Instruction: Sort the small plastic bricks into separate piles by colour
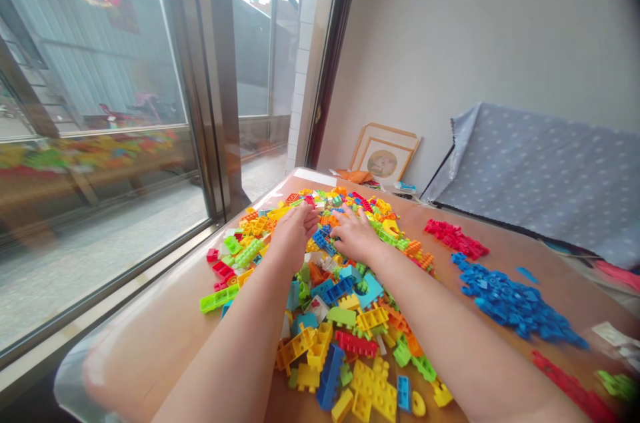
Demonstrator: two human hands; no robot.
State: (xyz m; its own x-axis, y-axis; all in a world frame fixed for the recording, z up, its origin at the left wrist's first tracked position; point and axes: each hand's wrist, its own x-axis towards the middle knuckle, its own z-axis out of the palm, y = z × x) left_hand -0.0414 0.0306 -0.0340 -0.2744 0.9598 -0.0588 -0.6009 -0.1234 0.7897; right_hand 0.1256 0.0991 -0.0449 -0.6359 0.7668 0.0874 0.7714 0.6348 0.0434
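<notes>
A large mixed heap of plastic building blocks (370, 386) covers the middle of the table, in yellow, green, orange, blue, red and white. My left hand (296, 233) is over the far part of the heap, with its fingers curled together; whether a block is inside them is hidden. To its right, my right hand (354, 233) reaches over the same heap with its fingers apart and nothing held. Dark blue blocks (324, 238) lie between the two hands.
On the right of the table (140, 349) are a red block pile (455, 238), a blue pile (520, 303) and another red pile (570, 386). A framed picture (383, 159) leans on the wall. Grey dotted cloth (540, 176) hangs behind; windows stand left.
</notes>
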